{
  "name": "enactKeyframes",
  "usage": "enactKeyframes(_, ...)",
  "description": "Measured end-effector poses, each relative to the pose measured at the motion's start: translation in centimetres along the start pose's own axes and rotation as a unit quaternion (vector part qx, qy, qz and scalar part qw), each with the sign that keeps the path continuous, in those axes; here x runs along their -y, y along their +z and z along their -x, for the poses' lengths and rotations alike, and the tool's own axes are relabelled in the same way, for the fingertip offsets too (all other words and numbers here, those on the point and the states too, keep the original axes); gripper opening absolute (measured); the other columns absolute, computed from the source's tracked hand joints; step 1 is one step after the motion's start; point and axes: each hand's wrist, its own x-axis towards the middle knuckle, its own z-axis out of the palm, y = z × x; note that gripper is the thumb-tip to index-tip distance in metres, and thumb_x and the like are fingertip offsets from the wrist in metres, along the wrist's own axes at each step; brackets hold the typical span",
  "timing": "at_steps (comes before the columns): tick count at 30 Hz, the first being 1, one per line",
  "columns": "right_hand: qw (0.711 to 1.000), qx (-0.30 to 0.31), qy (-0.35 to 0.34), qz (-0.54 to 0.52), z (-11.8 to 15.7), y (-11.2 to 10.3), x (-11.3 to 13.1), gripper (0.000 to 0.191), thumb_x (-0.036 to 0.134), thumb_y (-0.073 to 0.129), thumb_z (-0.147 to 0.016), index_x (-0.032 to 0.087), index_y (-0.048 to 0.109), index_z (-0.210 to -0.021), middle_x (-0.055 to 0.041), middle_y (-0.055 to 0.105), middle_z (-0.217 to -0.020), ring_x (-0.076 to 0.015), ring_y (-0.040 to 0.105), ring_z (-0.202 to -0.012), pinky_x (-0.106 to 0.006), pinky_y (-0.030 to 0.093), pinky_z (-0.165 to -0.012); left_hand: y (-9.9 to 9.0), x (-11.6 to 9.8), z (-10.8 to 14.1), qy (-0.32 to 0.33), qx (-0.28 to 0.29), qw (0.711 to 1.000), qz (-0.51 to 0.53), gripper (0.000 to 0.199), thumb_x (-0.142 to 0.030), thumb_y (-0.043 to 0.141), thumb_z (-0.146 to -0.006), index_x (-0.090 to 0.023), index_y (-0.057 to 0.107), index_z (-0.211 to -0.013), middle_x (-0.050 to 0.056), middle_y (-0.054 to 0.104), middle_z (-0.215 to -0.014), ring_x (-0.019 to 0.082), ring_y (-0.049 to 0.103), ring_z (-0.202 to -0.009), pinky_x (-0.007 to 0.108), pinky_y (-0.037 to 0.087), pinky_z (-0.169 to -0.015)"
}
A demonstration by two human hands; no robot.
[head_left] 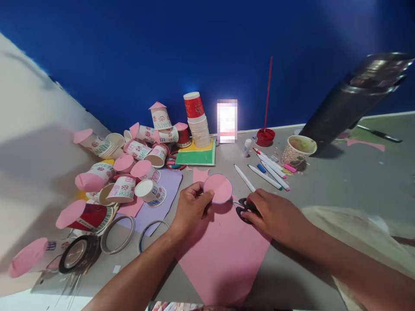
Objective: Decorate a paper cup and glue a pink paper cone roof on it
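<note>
Between the thumb and fingers of my left hand point(194, 202) is a round pink paper disc point(222, 188) with a dark drawn outline. My right hand point(269, 211) has its fingers in the black handles of a pair of scissors point(241, 206). The scissor blades point left, at the lower right edge of the disc; whether they touch it I cannot tell. A large pink paper sheet point(223, 250) lies on the table below both hands. A small pink paper scrap point(200, 175) rests just behind my left hand.
Decorated paper cups point(123, 188), several with pink paper tops, crowd the left side. A cup stack point(199, 129) stands behind on a green and yellow book point(196, 157). Markers point(264, 175), a glue stick point(247, 148), a stained paper cup point(297, 151) and a black cylinder point(340, 112) are on the right.
</note>
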Motion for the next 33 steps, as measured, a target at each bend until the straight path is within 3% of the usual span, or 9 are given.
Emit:
enactKeyframes(8, 0.998, 0.047, 0.033, 0.012, -0.4, 0.3, 0.3, 0.01, 0.029, 0.066, -0.094, 0.02, 0.069, -0.09, -0.0081, 0.074, -0.091, -0.0267, 0.073, -0.078, -0.033, 0.041, -0.063, -1.2, -0.8, -0.5, 0.04, -0.048, 0.998, 0.02, 0.008, -0.022, 0.069, -0.077, -0.017, 0.064, -0.08, -0.005, 0.057, -0.052, 0.007, 0.044, -0.046, 0.019, 0.034, -0.047)
enactKeyframes(11, 0.99, 0.046, 0.091, -0.094, -0.7, -0.4, 0.2, 0.014, 0.029, 0.06, -0.093, 0.021, 0.066, -0.083, -0.0069, 0.075, -0.084, -0.0265, 0.071, -0.077, -0.033, 0.041, -0.065, -1.5, -1.1, -0.6, 0.047, -0.067, 0.995, 0.06, 0.015, -0.026, 0.073, -0.075, -0.016, 0.062, -0.072, -0.004, 0.057, -0.054, 0.007, 0.045, -0.049, 0.018, 0.034, -0.048)
enactKeyframes(13, 0.955, 0.076, 0.136, -0.254, -0.8, -1.0, 0.1, 0.02, 0.036, 0.057, -0.094, 0.022, 0.067, -0.084, -0.0028, 0.07, -0.068, -0.0223, 0.067, -0.065, -0.032, 0.041, -0.063, -1.8, -1.1, -0.7, 0.041, -0.067, 0.992, 0.096, 0.017, -0.028, 0.075, -0.074, -0.016, 0.063, -0.073, -0.003, 0.057, -0.056, 0.007, 0.047, -0.05, 0.018, 0.034, -0.047)
enactKeyframes(15, 0.88, 0.116, 0.174, -0.426, -0.9, -1.4, 0.0, 0.027, 0.048, 0.061, -0.092, 0.021, 0.069, -0.09, 0.0001, 0.067, -0.063, -0.0163, 0.058, -0.054, -0.028, 0.038, -0.057, -1.9, -1.1, -0.8, 0.033, -0.062, 0.99, 0.126, 0.018, -0.028, 0.077, -0.073, -0.016, 0.064, -0.075, -0.003, 0.058, -0.058, 0.007, 0.049, -0.051, 0.018, 0.036, -0.048)
enactKeyframes(18, 0.78, 0.127, 0.195, -0.581, -1.0, -1.7, 0.1, 0.046, 0.06, 0.079, -0.075, 0.02, 0.072, -0.097, -0.0033, 0.071, -0.084, -0.0123, 0.053, -0.059, -0.025, 0.033, -0.053, -2.1, -1.0, -0.9, 0.019, -0.057, 0.985, 0.164, 0.019, -0.026, 0.079, -0.07, -0.016, 0.063, -0.075, -0.004, 0.057, -0.061, 0.007, 0.051, -0.051, 0.017, 0.038, -0.048)
enactKeyframes(20, 0.761, 0.13, 0.18, -0.609, -0.9, -1.6, 0.3, 0.053, 0.06, 0.086, -0.066, 0.019, 0.072, -0.097, -0.0056, 0.07, -0.093, -0.0144, 0.055, -0.069, -0.025, 0.036, -0.055, -2.2, -0.9, -1.0, 0.015, -0.055, 0.979, 0.193, 0.02, -0.025, 0.079, -0.068, -0.016, 0.062, -0.072, -0.005, 0.055, -0.061, 0.007, 0.051, -0.051, 0.018, 0.037, -0.047)
enactKeyframes(25, 0.821, 0.158, 0.153, -0.528, -0.8, -1.3, 1.0, 0.046, 0.055, 0.087, -0.062, 0.019, 0.061, -0.075, 0.0032, 0.051, -0.067, -0.0128, 0.041, -0.064, -0.027, 0.034, -0.06, -2.2, -0.9, -1.1, 0.036, -0.046, 0.971, 0.234, 0.019, -0.022, 0.078, -0.068, -0.017, 0.059, -0.066, -0.005, 0.051, -0.063, 0.007, 0.049, -0.055, 0.019, 0.043, -0.05)
enactKeyframes(28, 0.861, 0.152, 0.136, -0.466, -0.6, -0.8, 1.0, 0.038, 0.051, 0.079, -0.07, 0.019, 0.059, -0.074, 0.0042, 0.047, -0.067, -0.013, 0.037, -0.064, -0.028, 0.031, -0.06, -2.1, -1.1, -0.9, 0.045, -0.042, 0.969, 0.24, 0.013, -0.02, 0.076, -0.069, -0.016, 0.063, -0.069, -0.004, 0.055, -0.07, 0.008, 0.051, -0.061, 0.022, 0.052, -0.056)
enactKeyframes(33, 0.879, 0.174, 0.116, -0.429, -0.3, -0.1, 1.2, 0.035, 0.049, 0.077, -0.075, 0.019, 0.059, -0.075, 0.0043, 0.046, -0.069, -0.0131, 0.035, -0.066, -0.028, 0.029, -0.06, -1.4, -1.0, -0.4, 0.036, -0.023, 0.971, 0.237, 0.01, -0.021, 0.073, -0.071, -0.015, 0.066, -0.074, -0.002, 0.059, -0.072, 0.011, 0.056, -0.063, 0.026, 0.057, -0.059)
